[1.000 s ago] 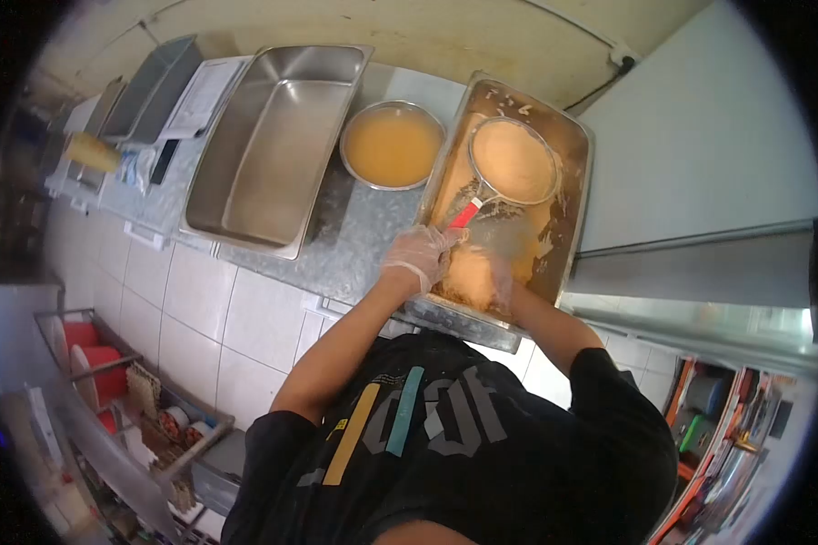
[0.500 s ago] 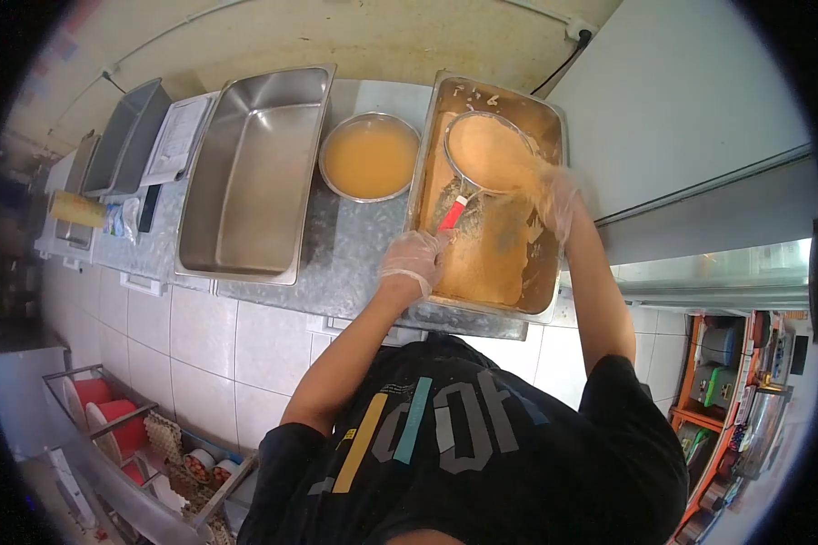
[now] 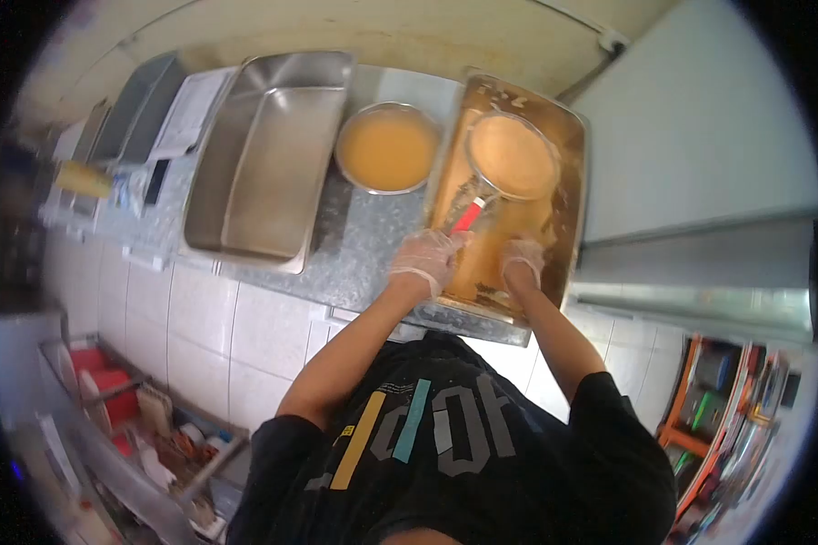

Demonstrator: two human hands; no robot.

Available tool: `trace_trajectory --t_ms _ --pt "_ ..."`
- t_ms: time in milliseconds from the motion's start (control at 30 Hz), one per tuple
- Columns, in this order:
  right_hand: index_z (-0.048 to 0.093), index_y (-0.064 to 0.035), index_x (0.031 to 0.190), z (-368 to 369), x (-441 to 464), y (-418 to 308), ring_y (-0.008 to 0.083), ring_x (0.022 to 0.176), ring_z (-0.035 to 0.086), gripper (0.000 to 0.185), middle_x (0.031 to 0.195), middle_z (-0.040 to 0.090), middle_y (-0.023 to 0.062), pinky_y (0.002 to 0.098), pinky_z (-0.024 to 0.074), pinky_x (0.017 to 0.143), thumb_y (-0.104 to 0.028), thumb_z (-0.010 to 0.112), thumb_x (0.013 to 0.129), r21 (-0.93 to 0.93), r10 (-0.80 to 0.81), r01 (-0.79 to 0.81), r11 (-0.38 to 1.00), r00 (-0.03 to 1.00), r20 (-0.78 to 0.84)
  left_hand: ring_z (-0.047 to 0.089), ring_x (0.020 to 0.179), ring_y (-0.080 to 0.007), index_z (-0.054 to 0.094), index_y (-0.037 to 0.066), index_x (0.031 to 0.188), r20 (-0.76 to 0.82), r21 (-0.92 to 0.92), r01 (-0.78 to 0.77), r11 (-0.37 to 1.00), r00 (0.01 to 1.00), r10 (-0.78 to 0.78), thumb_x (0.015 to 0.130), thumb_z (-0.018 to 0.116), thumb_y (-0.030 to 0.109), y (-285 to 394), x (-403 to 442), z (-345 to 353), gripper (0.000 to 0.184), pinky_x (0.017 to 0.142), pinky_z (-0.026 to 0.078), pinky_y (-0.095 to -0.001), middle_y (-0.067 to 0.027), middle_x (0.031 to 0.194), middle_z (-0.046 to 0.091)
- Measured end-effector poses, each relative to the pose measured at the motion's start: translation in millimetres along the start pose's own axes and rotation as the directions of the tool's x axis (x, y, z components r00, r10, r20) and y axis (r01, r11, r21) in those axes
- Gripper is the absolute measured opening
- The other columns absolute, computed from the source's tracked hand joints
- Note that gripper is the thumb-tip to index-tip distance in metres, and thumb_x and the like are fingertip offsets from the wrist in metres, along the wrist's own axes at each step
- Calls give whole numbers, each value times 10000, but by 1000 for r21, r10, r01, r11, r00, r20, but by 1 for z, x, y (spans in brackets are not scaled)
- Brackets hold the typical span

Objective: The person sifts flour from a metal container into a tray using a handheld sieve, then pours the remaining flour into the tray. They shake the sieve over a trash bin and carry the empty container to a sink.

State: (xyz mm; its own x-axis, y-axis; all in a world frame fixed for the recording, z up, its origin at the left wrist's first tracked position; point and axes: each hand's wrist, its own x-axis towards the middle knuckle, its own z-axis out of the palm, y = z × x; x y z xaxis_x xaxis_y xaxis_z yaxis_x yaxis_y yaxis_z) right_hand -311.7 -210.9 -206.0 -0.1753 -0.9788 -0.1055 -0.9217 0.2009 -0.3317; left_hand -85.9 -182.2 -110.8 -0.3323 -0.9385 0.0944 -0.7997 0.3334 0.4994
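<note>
A round sieve (image 3: 513,156) filled with orange-tan powder rests over the far half of a deep metal pan (image 3: 568,222). Its red handle (image 3: 469,216) points toward me. My left hand (image 3: 424,258), in a clear plastic glove, is closed around the end of that handle. Loose orange powder (image 3: 504,218) covers much of the pan's floor. Inside the near right part of the pan is my right hand (image 3: 523,261), also gloved, down at the powder. Its fingers are blurred, and I cannot see whether they hold any.
Left of the pan stands a metal bowl (image 3: 389,150) of cloudy orange liquid. Beyond it is a deep steel pan (image 3: 277,173), then papers (image 3: 191,113) and a grey tub (image 3: 141,109). A pale cabinet (image 3: 691,145) borders the right side. Below left, a rack (image 3: 123,395) holds red containers.
My right hand has left the sieve's right edge, where powder was spilling, and moved down and left into the pan's near part. My left hand keeps the handle. The view has shifted slightly.
</note>
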Motion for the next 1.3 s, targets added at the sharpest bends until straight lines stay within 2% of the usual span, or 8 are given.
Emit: trace_trajectory --t_ms 100,333,633,1100,1200,1233,1267,1300 --pt "577 -57 1019 -15 22 -27 345 956 561 383 1031 576 197 412 455 812 -373 505 815 -91 157 -158 983 987 -21 606 814 -329 586 131 1022 153 -28 25 999 988 -21 797 516 136 -4 -2 0 235 682 480 -444 -168 851 622" --pt "563 -52 1052 70 45 -19 329 982 555 398 1056 572 187 409 452 829 -374 496 829 99 -274 274 957 962 -13 616 884 -244 690 166 848 193 -108 374 921 917 -350 709 625 266 2 -11 0 183 695 490 -379 -71 907 667" --pt "545 -45 1095 46 -13 -98 308 1015 547 417 1087 566 174 404 449 852 -374 484 847 444 -594 464 766 775 214 618 839 -252 637 293 994 -96 -1 52 999 994 -52 718 613 292 -23 -13 33 277 661 487 -414 -29 853 643" --pt "516 -34 1161 17 -57 -102 275 1066 535 449 1137 557 154 397 443 887 -375 465 874 672 -579 -627 392 400 711 625 773 -250 673 231 853 25 32 182 983 983 -183 643 686 266 -31 -10 26 213 585 508 -387 -66 816 654" --pt "510 -32 1176 5 -36 -37 268 1077 532 456 1147 555 149 395 442 894 -375 461 880 -363 -895 -861 -355 201 399 625 807 -267 666 192 874 139 48 19 999 990 -25 631 707 281 8 -30 -26 262 664 509 -377 -61 872 659" --pt "503 -35 1181 -24 -39 -45 261 1043 546 445 1137 560 135 387 458 873 -368 428 895 19 -793 -906 -423 380 477 621 833 -281 647 189 935 -24 -124 121 985 992 -125 650 698 300 1 -22 -2 310 705 497 -381 -58 907 655" --pt "496 -38 1186 -53 -40 -52 254 1008 560 436 1126 566 121 378 474 851 -360 395 911 480 -643 -823 -304 549 534 606 868 -315 625 181 963 371 -40 158 987 919 -132 700 650 396 5 -6 -27 341 735 478 -419 -114 880 644" --pt "489 -42 1192 -83 -40 -57 247 973 574 428 1116 571 108 369 490 830 -353 363 926 747 -469 -662 -69 682 561 602 860 -323 613 194 998 164 -155 149 977 979 -123 711 607 468 7 -8 -21 397 742 469 -429 -129 883 640"
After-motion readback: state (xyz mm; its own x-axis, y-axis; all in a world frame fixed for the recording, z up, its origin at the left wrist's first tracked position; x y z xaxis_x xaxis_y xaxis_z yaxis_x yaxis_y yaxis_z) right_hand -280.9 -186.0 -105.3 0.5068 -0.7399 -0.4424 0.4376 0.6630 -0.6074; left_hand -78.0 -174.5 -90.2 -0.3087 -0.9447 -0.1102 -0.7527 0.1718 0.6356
